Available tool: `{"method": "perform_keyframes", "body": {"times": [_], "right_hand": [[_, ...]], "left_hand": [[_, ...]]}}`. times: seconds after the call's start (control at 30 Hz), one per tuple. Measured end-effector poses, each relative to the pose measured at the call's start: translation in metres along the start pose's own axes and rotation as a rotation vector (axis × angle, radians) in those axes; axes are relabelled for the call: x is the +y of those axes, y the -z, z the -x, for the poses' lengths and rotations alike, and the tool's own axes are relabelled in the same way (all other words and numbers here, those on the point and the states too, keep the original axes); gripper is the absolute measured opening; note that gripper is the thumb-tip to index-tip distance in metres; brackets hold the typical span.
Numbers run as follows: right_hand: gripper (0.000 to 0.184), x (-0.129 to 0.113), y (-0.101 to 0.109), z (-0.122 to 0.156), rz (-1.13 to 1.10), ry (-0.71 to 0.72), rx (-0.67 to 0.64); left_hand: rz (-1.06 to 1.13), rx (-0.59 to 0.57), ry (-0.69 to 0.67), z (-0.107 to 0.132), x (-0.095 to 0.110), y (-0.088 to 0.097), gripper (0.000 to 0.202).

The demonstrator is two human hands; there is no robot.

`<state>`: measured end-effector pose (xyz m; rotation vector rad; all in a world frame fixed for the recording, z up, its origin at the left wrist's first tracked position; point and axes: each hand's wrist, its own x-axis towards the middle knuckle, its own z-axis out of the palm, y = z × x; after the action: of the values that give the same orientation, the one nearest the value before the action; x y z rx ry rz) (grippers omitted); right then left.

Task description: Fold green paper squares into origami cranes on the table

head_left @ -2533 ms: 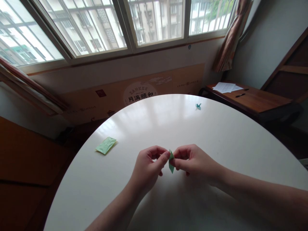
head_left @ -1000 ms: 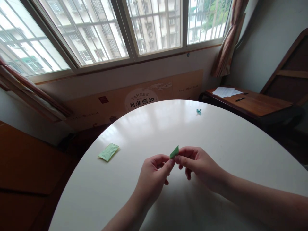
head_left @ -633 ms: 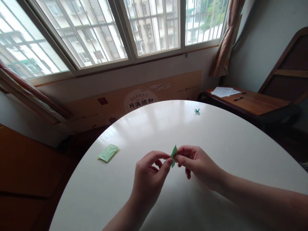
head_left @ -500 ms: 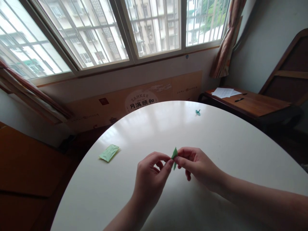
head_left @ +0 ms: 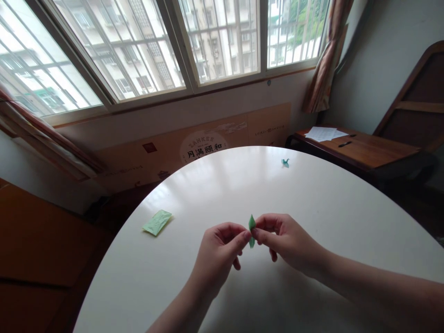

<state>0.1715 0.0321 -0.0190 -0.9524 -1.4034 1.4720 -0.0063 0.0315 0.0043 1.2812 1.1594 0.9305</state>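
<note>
A small piece of folded green paper (head_left: 252,222), narrow and pointed at top and bottom, is held upright above the white round table (head_left: 312,203). My left hand (head_left: 222,249) pinches its middle from the left between thumb and forefinger. From the right, my right hand (head_left: 284,238) grips it the same way, thumb in front. The fingertips of both hands almost meet and cover the paper's middle. To the left lies a flat, crinkled light green packet (head_left: 157,223). Toward the far edge sits a little teal folded paper bird (head_left: 285,163).
Beyond the table on the right stands a wooden side table (head_left: 381,150) with white papers (head_left: 324,133) and a dark pen (head_left: 345,144). A printed cardboard panel (head_left: 236,134) leans under the barred window. A brown wooden piece (head_left: 38,231) borders the left side.
The green paper has turned to stand more upright, its front facing me. My left hand has shifted its grip slightly, its lower fingers now showing below the thumb.
</note>
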Motion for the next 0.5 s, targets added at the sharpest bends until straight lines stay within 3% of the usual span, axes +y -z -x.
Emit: {"method": "perform_keyframes", "body": {"times": [0.17, 0.37, 0.5], "right_hand": [[0.029, 0.0009, -0.0010, 0.0004, 0.023, -0.027, 0.007], [0.029, 0.0035, 0.0021, -0.0022, -0.100, -0.057, -0.066], [0.030, 0.0055, 0.0053, -0.0038, -0.186, -0.103, -0.099]], "left_hand": [[-0.049, 0.015, -0.016, -0.0004, 0.0000, -0.0001, 0.032], [0.196, -0.036, 0.138, -0.0046, -0.0024, 0.0016, 0.031], [0.246, -0.051, 0.180, -0.0042, -0.0037, 0.0025, 0.032]]}}
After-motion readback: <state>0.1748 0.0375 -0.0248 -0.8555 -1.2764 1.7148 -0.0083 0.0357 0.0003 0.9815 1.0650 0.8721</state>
